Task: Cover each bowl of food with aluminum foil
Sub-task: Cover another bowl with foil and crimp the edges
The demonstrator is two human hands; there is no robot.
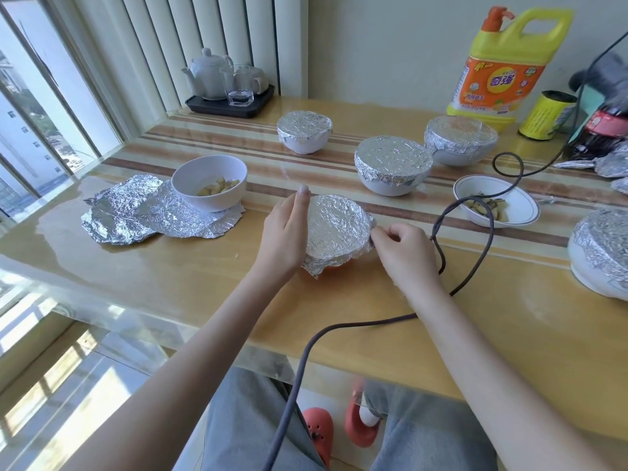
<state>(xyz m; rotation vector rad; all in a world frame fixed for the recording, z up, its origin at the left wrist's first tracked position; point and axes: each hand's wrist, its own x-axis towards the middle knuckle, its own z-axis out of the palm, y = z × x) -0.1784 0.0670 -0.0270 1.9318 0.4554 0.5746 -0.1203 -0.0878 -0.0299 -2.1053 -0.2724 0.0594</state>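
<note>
Far left of my grip: loose foil sheets (149,212) under an uncovered bowl of food (209,186). My left hand (283,237) cups the foil-covered bowl (336,229), fingers relaxed against its left side. My right hand (402,246) pinches the foil edge at its right rim. Beyond my right hand: an uncovered dish (498,205).
</note>
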